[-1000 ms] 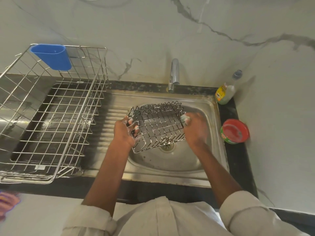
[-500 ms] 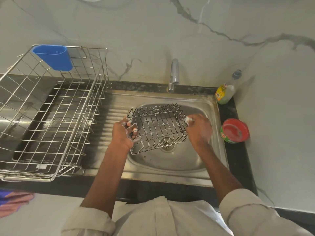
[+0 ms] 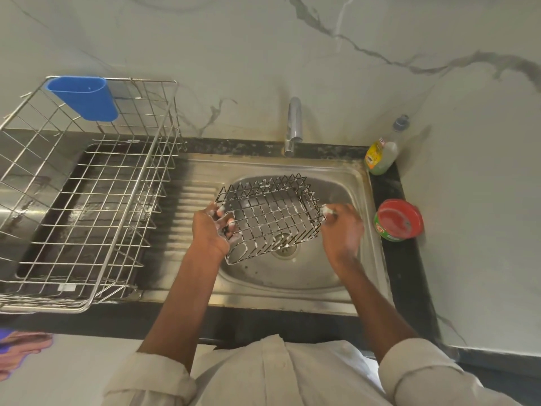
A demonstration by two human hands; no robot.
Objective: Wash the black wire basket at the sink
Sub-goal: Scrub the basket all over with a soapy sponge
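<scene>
Black wire basket (image 3: pixel 270 218) gripped by left hand (image 3: pixel 209 230); right hand (image 3: pixel 341 227) pinches its edge.

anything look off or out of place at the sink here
Nothing stands out. The black wire basket is tilted over the steel sink only because the left hand grips it while the soapy right hand scrubs its side. No water is visible at the chrome tap.

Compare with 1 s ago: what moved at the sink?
The right hand slid from the black wire basket interior out past its right edge, holding something soapy there. The left hand kept its grip on the left side. Tap, drying rack and red-lidded tub unchanged.
</scene>
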